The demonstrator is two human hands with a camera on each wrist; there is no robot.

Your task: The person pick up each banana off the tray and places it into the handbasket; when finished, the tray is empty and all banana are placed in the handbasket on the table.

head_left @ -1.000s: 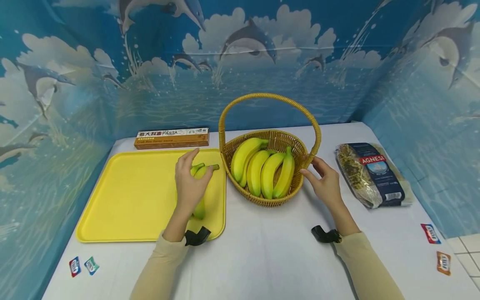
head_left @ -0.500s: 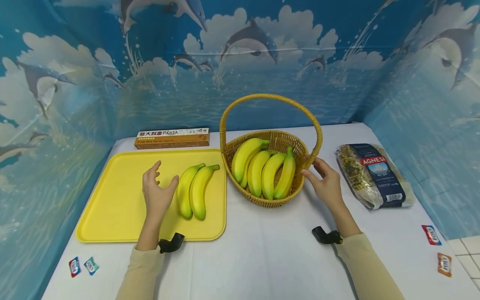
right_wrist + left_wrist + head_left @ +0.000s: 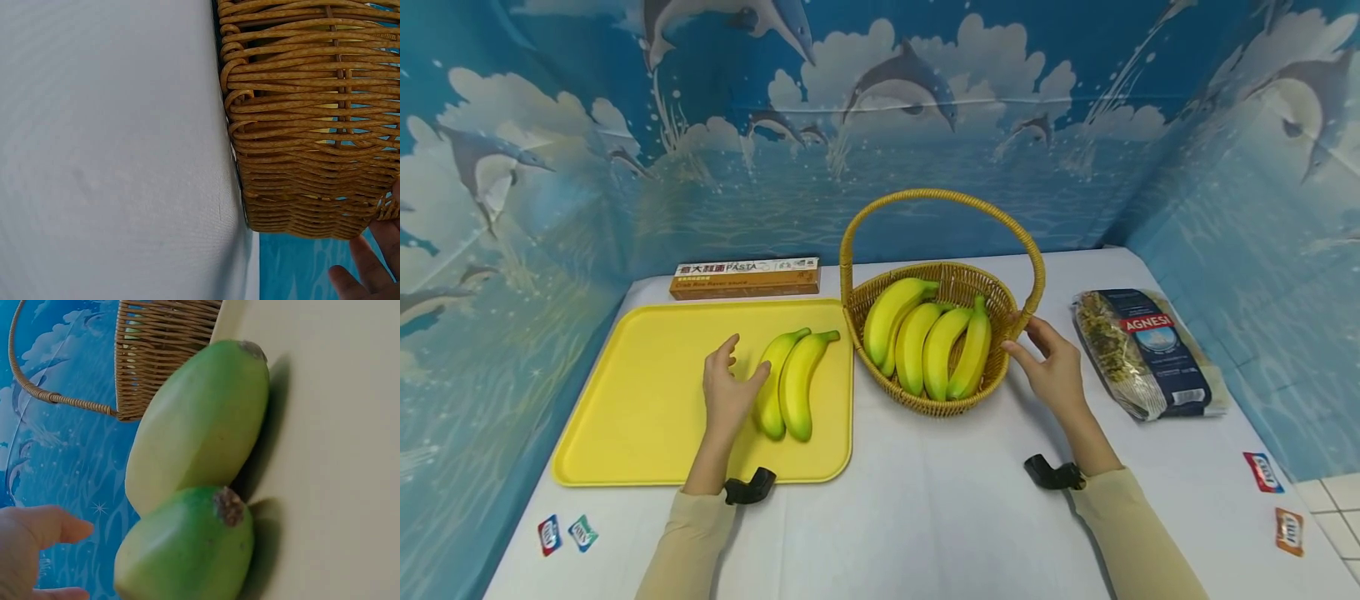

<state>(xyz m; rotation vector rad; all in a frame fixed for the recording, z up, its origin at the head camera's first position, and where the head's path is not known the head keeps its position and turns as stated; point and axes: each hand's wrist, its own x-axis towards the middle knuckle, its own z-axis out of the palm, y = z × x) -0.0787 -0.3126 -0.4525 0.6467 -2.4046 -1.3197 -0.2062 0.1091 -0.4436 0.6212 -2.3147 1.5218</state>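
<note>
- The left hand (image 3: pixel 727 392) lies over the yellow tray (image 3: pixel 632 400), fingers loose and spread, gripping nothing; its thumb reaches toward the pair of bananas (image 3: pixel 786 383) and looks to touch the nearer one, though contact cannot be made out for certain.
- The pair of bananas lies flat on the tray, just to the thumb side of that hand, stems pointing away from the wrist toward the wicker basket (image 3: pixel 992 371).
- In the left wrist view the two fruits (image 3: pixel 200 425) sit pressed side by side, greenish at the tips, with the fingertips (image 3: pixel 53 525) apart from them.
- The right hand (image 3: pixel 1052 367) rests relaxed against the basket's outer wall, fingers straight at the base of the handle (image 3: pixel 940 196), not curled round it.
- A bunch of four bananas (image 3: pixel 925 337) fills the basket, just beyond those fingers.
- Judged from their look, the bananas on the tray are firm, light and smooth-skinned, liable to roll or bruise under a hard squeeze; the best hold seems to be around the thick middle of both together, or at the joined stems.
- The basket looks stiff and light, and its wall would give little under the palm.
</note>
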